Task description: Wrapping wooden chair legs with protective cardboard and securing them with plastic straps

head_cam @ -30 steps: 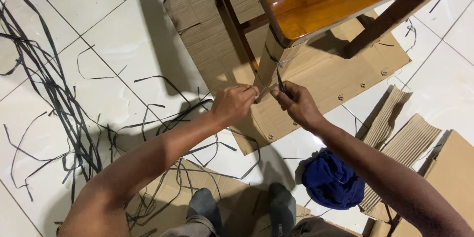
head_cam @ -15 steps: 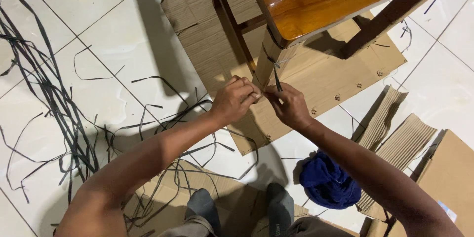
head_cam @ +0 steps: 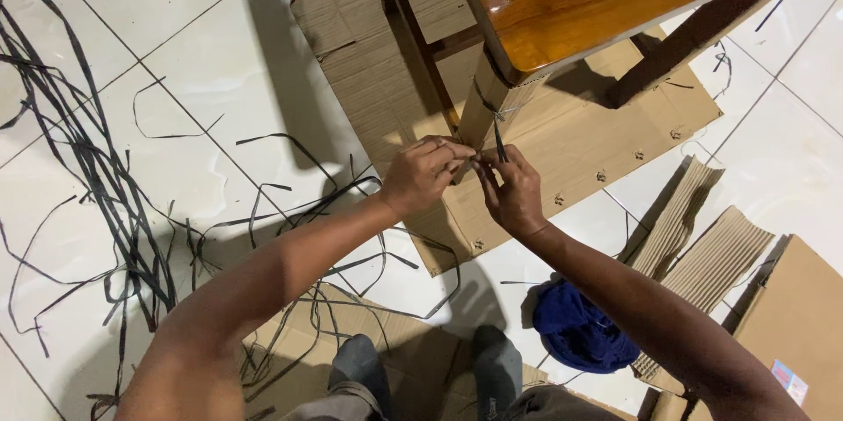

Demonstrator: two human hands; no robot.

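Two hands work at the cardboard-wrapped leg of a wooden table.

The table (head_cam: pixel 606 0) stands on a flat cardboard sheet (head_cam: pixel 571 136); its wrapped leg (head_cam: pixel 483 114) carries a thin dark strap (head_cam: pixel 499 138). The left hand (head_cam: pixel 423 173) is closed against the wrap, the right hand (head_cam: pixel 511 188) pinches the strap. A second ago the hands were slightly apart; now they touch. A blue cloth (head_cam: pixel 580 329) lies near.
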